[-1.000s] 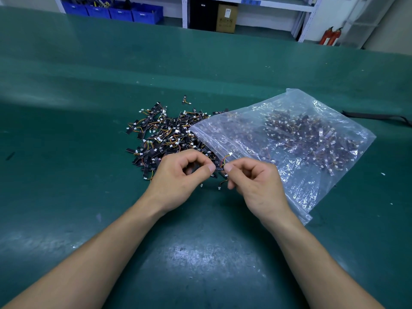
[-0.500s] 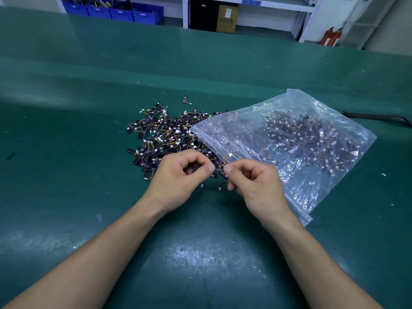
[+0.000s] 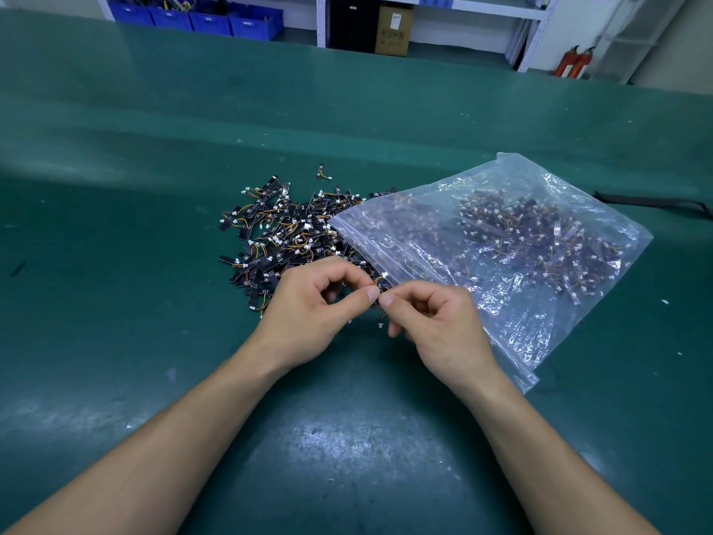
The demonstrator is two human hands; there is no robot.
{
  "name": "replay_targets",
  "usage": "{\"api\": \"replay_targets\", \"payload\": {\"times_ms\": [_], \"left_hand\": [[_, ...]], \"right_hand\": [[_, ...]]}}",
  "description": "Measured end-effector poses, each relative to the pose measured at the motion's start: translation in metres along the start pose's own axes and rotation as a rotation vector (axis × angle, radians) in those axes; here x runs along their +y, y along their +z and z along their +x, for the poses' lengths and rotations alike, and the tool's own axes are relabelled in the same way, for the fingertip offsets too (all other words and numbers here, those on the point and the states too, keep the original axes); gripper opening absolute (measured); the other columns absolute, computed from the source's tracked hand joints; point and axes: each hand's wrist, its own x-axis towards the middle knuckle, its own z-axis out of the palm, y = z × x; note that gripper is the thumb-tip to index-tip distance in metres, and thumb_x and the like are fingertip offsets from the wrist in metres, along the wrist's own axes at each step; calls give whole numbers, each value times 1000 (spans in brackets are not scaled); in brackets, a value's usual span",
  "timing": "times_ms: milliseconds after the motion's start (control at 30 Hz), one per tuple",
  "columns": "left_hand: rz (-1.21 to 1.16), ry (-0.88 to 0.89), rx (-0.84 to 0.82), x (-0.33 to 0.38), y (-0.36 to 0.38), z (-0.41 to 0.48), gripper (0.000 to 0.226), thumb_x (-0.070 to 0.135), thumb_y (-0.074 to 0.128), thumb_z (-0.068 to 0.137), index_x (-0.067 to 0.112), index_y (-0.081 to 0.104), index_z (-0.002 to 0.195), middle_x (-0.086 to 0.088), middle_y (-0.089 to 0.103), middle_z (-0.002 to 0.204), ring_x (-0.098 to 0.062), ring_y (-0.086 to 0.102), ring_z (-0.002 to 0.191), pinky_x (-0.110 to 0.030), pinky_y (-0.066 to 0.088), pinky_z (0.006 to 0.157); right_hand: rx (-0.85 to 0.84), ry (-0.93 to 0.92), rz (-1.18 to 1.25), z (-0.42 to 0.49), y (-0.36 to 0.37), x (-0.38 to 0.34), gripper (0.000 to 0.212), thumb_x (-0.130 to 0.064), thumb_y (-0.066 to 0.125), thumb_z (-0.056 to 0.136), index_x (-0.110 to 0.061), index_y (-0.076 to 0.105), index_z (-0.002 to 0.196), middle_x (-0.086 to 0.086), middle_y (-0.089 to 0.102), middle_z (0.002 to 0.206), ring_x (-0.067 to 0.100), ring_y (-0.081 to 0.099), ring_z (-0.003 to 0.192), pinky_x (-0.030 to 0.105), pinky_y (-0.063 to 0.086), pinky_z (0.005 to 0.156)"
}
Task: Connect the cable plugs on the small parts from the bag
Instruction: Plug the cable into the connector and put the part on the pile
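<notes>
A heap of small black parts [image 3: 285,233] with orange wires and white plugs lies on the green table. To its right lies a clear plastic bag [image 3: 497,241] with many more of them inside. In front of the heap, my left hand [image 3: 312,310] and my right hand [image 3: 432,326] meet thumb to thumb and pinch one small part [image 3: 380,284] between them. A white plug sticks up above the thumbs, and another white plug [image 3: 380,324] dangles on its wire below my right hand. Most of the held part is hidden by my fingers.
The green table [image 3: 347,438] stretches wide around the hands. A black cable [image 3: 652,200] lies at the right behind the bag. Beyond the table's far edge stand blue bins [image 3: 200,15], a cardboard box [image 3: 391,30] and red extinguishers [image 3: 571,61].
The thumbs have drawn slightly closer together on the small part. The heap and the bag have not moved.
</notes>
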Motion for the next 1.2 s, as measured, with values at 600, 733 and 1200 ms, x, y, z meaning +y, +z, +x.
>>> {"api": "replay_targets", "payload": {"times_ms": [600,733,1200], "left_hand": [[-75,-128,-46,1,-3,0,17,14,71,90,19,69,74,-9,58,65,-16,44,63,-28,36,59],[-64,-130,-50,0,-2,0,21,6,70,92,18,69,74,-14,60,67,-17,44,63,-28,36,59],[-56,-102,-35,-1,-1,-1,10,21,69,84,21,70,75,3,62,67,-18,47,63,-30,38,60]], "right_hand": [[64,22,92,5,0,3,25,-6,69,94,-19,73,73,-5,59,50,1,45,40,7,33,48],[57,21,127,5,0,3,19,-22,70,88,-26,76,70,-3,61,52,1,44,41,8,32,48],[62,34,92,4,-1,3,24,-8,69,94,-19,74,74,-4,60,51,1,43,40,8,32,47]]}}
